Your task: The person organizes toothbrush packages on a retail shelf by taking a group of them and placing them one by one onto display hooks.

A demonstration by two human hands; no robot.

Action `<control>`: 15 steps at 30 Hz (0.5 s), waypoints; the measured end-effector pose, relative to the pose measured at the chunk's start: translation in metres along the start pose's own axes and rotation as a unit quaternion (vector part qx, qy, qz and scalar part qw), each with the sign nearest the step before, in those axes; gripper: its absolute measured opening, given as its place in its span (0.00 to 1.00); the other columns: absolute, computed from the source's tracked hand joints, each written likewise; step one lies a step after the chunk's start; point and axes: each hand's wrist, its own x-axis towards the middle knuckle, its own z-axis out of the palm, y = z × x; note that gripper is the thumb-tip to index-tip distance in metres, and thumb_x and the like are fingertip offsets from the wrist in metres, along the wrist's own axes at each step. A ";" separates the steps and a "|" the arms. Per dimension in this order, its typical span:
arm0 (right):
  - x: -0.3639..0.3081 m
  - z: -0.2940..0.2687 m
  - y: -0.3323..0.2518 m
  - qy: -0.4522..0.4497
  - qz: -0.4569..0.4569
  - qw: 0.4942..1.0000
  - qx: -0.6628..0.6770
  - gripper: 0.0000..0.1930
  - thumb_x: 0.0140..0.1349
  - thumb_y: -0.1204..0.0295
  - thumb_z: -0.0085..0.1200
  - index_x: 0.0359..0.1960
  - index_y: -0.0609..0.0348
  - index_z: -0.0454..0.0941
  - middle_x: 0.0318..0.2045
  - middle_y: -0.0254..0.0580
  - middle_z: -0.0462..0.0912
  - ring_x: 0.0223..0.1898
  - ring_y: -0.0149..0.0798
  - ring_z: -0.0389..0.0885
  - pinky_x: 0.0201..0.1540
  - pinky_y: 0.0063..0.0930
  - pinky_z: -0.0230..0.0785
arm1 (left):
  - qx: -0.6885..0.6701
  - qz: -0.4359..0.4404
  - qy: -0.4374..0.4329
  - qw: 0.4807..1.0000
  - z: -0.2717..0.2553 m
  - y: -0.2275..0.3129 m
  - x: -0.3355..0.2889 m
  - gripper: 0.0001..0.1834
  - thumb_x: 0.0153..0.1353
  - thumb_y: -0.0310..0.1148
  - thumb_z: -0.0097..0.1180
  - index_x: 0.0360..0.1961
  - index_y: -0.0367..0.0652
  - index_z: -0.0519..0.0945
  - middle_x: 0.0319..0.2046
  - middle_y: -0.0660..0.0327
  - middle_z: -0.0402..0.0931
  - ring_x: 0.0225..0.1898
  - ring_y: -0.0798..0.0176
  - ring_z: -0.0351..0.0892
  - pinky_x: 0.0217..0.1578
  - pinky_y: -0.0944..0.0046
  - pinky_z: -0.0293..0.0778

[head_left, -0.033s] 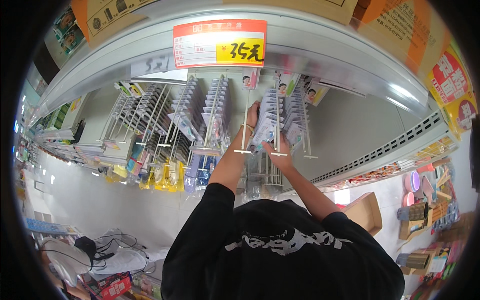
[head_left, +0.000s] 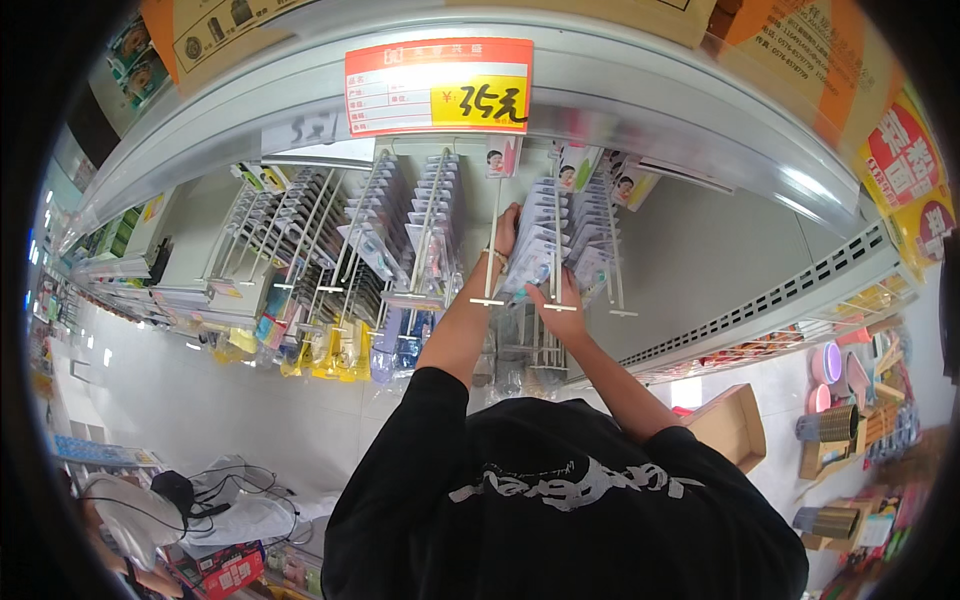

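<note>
A row of carded blister packs (head_left: 540, 240) hangs from a metal display hook in front of me. My left hand (head_left: 507, 232) reaches up along the row's left side, touching the packs near the back; most of its fingers are hidden. At the front right of the same row, my right hand (head_left: 562, 310) has its thumb against the nearest pack and its fingers around the packs' right edge. The packs are clear plastic over printed cards; what they contain is too small to tell. Another row of packs (head_left: 594, 230) hangs just right of my right hand.
More hooks with hanging packs (head_left: 433, 215) are to the left, above yellow packets (head_left: 340, 350). A price card (head_left: 440, 87) hangs from the shelf edge overhead. A perforated shelf edge (head_left: 780, 300) runs along the right. An open cardboard box (head_left: 728, 425) lies at my lower right.
</note>
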 end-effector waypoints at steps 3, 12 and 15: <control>-0.011 -0.007 -0.004 0.094 -0.032 0.995 -0.021 0.26 0.47 0.64 0.59 0.45 0.67 0.66 0.42 0.57 0.73 0.43 0.56 0.72 0.45 0.41 0.64 | -0.112 -0.015 -0.051 0.992 0.045 0.032 -0.036 0.26 0.65 0.45 0.28 0.38 0.33 0.74 0.36 0.55 0.76 0.37 0.62 0.74 0.45 0.64 0.66; -0.039 0.000 -0.013 -0.045 0.117 0.986 0.106 0.32 0.52 0.63 0.54 0.54 0.70 0.57 0.46 0.63 0.68 0.47 0.60 0.67 0.50 0.42 0.59 | -0.074 -0.019 -0.034 0.997 0.063 0.028 -0.072 0.26 0.64 0.46 0.29 0.48 0.34 0.70 0.41 0.56 0.75 0.40 0.63 0.75 0.44 0.66 0.70; -0.050 -0.004 -0.011 -0.110 0.081 0.990 0.025 0.33 0.54 0.63 0.51 0.56 0.73 0.52 0.53 0.66 0.60 0.55 0.61 0.58 0.58 0.41 0.51 | -0.092 -0.037 -0.048 0.994 0.056 0.014 -0.079 0.27 0.64 0.49 0.31 0.49 0.36 0.69 0.44 0.57 0.73 0.42 0.64 0.74 0.45 0.65 0.70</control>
